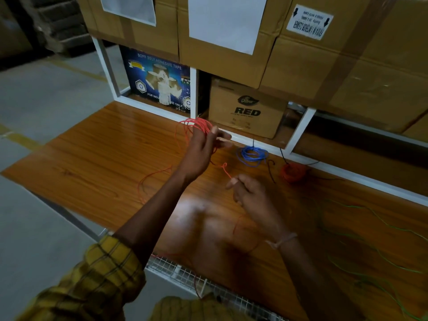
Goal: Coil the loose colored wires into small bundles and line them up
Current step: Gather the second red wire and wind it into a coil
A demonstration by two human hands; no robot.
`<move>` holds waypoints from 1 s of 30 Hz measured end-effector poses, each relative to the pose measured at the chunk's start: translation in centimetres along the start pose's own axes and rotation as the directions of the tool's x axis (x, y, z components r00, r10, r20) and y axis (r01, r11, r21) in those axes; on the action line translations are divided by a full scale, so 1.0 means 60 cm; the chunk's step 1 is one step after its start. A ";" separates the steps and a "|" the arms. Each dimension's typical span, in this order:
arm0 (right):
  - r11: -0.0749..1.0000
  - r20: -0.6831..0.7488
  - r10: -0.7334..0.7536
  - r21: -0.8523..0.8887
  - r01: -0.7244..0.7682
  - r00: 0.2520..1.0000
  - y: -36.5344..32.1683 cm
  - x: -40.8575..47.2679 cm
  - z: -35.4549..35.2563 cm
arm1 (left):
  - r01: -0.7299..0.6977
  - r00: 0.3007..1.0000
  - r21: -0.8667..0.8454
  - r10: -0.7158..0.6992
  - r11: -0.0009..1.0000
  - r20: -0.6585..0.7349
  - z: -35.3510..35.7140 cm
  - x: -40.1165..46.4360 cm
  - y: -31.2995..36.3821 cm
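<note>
Red wire (201,126) is looped round the raised left hand (201,150), its strand pinched by the right hand (251,195) above the bench (92,158).

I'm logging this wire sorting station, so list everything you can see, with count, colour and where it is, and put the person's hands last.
Red wire being coiled: one, red, looped round the left hand, tail trailing over the table.
Blue wire bundle: one, blue, on the table by the shelf frame.
Red wire bundle: one, red-orange, right of the blue bundle.
Green wire: loose, count unclear, right side of the table.
Table: one, orange-brown wood.
Tape box: one, blue, in the shelf.
Cardboard cartons: several, brown, in and on the shelf.
Left hand: raised, holds the red loops.
Right hand: pinches the red wire's tail.
</note>
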State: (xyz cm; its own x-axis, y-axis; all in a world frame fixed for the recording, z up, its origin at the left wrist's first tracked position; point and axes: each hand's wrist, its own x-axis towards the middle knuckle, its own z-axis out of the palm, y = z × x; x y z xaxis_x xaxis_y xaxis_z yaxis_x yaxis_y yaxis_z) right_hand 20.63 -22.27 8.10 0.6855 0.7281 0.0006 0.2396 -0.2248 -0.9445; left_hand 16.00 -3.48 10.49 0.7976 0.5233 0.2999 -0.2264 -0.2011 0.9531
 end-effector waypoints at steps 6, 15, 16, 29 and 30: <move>0.915 0.065 0.062 0.394 -0.082 0.996 -0.032 0.017 -0.032 | -0.111 0.966 0.501 -0.024 0.858 0.256 0.004 -0.013 -0.011; 0.936 -0.093 0.144 0.336 -0.106 0.985 -0.028 0.055 -0.089 | -0.218 0.861 0.519 -0.088 0.826 0.501 0.011 0.004 0.014; 0.979 -0.170 0.083 0.196 -0.049 0.982 -0.029 0.056 -0.092 | -0.244 0.857 0.546 -0.085 0.802 0.508 0.009 0.007 0.016; 0.922 0.000 0.218 0.327 -0.206 0.976 -0.055 0.075 -0.125 | -0.297 0.856 0.658 -0.112 0.692 0.504 -0.004 0.008 -0.003; 0.893 0.036 0.210 0.401 -0.206 0.977 -0.054 0.075 -0.128 | -0.291 0.855 0.657 -0.119 0.695 0.504 -0.008 0.009 -0.006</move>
State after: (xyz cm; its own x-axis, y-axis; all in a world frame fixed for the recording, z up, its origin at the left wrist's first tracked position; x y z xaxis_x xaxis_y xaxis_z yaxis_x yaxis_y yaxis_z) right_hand 28.22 -23.25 13.67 0.6955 0.6873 -0.2093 -0.2029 -0.0916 -0.9749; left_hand 16.22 -2.73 10.32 0.9910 0.0539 0.1224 -0.0221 -0.8365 0.5475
